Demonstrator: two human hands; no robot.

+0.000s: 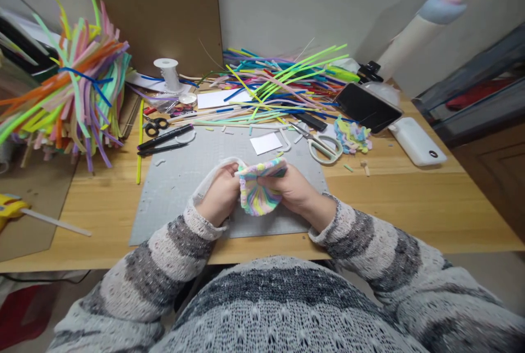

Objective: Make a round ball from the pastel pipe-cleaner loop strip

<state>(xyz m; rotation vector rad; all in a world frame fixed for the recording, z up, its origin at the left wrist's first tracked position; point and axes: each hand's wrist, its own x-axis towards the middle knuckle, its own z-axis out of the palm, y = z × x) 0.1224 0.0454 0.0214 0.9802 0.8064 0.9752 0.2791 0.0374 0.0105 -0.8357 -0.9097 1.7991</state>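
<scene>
A small cup-like piece of pastel striped pipe cleaners (pixel 261 200) is held above the grey cutting mat (pixel 164 194). My right hand (pixel 298 187) grips it from the right, thumb across its front and fingers behind. At its upper left edge, my left hand (pixel 219 193) has its fingers closed by the rim. A white pipe cleaner (pixel 211 171) loops over the back of that hand and runs to the fingertips. Part of the left fingers is hidden. Beyond the hands lie a white card (pixel 266 143) and white-handled scissors (pixel 326 148).
Loose pipe cleaners (pixel 283 87) pile along the wall, with a big tied bundle (pixel 82 90) at left. Black pens (pixel 164 139), dark scissors (pixel 156 126) and a spool (pixel 168 74) lie left. On the right are a phone (pixel 369 106), a white device (pixel 418 140) and a pastel curly piece (pixel 351 135).
</scene>
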